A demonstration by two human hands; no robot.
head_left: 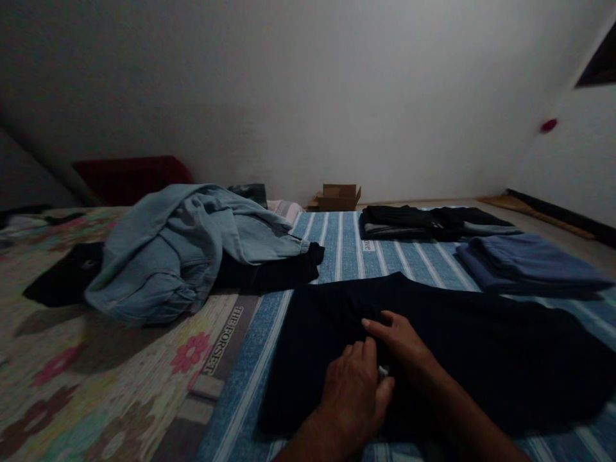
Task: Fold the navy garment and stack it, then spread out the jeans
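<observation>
Lying across the blue striped sheet [346, 256], a dark navy garment [481, 346] is filling the near foreground, its cloth creasing at its ten o'clock side (the light is dim, so its cut is hard to read). Both hands are working over that creased part. The left hand [353, 385] is pressing in from six o'clock with curled fingers, and a small pale bit [384, 371] is showing beside its thumb; whether it is gripping cloth, I cannot tell. The right hand [402, 337] is reaching in from four o'clock, its bent fingers touching the fabric; a pinch there is likewise impossible to confirm.

Beyond the garment, a folded black garment [399, 218] is resting toward twelve o'clock, and a folded slate-blue garment [534, 260] is sitting at one o'clock. Toward ten o'clock, a rumpled light-blue denim garment [192, 250] is draping over black clothing [269, 271]. A floral bedcover [129, 385] is spreading at nine o'clock, its edge band showing "THE FORSET". Farther out, an open cardboard box [339, 197] is standing at eleven o'clock, before a pale wall [375, 102].
</observation>
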